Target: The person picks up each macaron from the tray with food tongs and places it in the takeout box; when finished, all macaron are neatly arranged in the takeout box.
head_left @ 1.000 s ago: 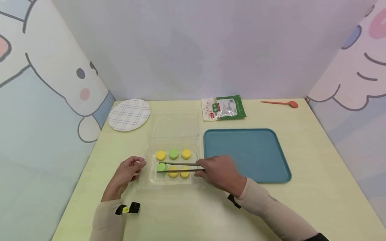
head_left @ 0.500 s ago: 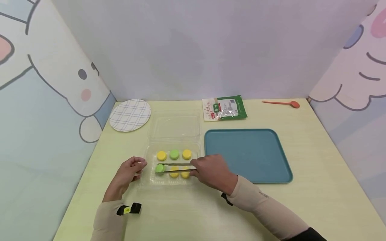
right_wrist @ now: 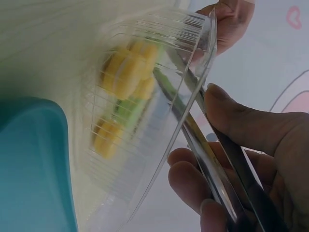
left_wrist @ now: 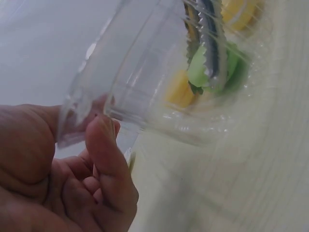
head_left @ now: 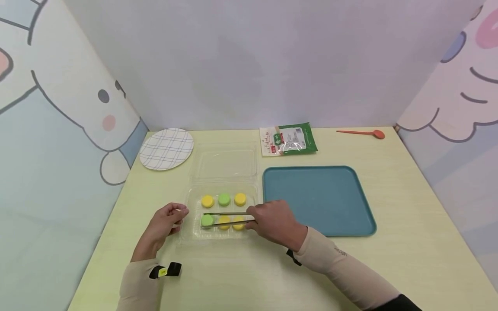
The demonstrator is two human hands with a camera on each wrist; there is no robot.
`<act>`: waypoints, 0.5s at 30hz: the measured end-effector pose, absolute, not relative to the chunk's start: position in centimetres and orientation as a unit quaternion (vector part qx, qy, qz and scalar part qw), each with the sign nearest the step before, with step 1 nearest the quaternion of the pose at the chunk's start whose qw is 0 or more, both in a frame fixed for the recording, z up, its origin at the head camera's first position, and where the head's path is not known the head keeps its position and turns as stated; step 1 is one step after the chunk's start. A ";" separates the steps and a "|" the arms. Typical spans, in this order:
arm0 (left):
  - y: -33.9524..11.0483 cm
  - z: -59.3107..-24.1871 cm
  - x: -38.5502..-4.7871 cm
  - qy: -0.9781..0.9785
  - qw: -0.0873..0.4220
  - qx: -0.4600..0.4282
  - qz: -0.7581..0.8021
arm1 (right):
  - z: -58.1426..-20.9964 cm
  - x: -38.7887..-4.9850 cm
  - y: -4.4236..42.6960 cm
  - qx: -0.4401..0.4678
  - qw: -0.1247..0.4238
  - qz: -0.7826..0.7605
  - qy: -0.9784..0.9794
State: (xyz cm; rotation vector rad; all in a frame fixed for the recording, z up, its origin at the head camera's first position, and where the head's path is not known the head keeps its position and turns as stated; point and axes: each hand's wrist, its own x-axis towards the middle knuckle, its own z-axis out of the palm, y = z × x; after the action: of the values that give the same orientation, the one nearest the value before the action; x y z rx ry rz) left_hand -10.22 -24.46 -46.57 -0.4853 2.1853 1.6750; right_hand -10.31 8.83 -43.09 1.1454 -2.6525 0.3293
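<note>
My left hand (head_left: 165,224) pinches the left rim of a clear plastic clamshell box (head_left: 186,229), thumb and fingers on its edge in the left wrist view. Metal tongs (right_wrist: 207,159) are in my right hand (head_left: 276,222), which reaches in from the right. Their serrated tips lie on either side of a green macaron (left_wrist: 198,70) at the box's front left; whether they squeeze it I cannot tell. Beside it in the front row are yellow macarons (head_left: 224,222), partly behind the tongs. The back row has a green macaron (head_left: 224,199) between two yellow ones (head_left: 240,199).
The box's lid (head_left: 225,162) lies folded back. A blue tray (head_left: 319,198) stands just right of the box. Along the back are a checked round plate (head_left: 166,149), a green and white packet (head_left: 288,139) and a red spoon (head_left: 377,134).
My right hand has moved left with the tongs. The front green macaron has shifted slightly toward the near left between their tips. My left hand stays at the rim.
</note>
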 end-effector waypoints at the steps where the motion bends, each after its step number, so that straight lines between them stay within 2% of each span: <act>1: -24.5 -46.6 -10.2 0.770 0.172 -0.171 0.590 | -43.1 -10.3 8.9 0.391 0.118 0.114 -0.906; 15: -24.5 -46.6 -10.2 0.767 0.172 -0.167 0.595 | -43.7 -10.2 9.8 0.373 0.114 0.171 -0.905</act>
State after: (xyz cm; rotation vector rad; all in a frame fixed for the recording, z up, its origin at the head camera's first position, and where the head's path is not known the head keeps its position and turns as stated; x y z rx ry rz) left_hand -10.16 -24.49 -46.56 -0.4748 2.1775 1.6882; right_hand -10.17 9.79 -43.66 1.0921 -2.6531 0.5007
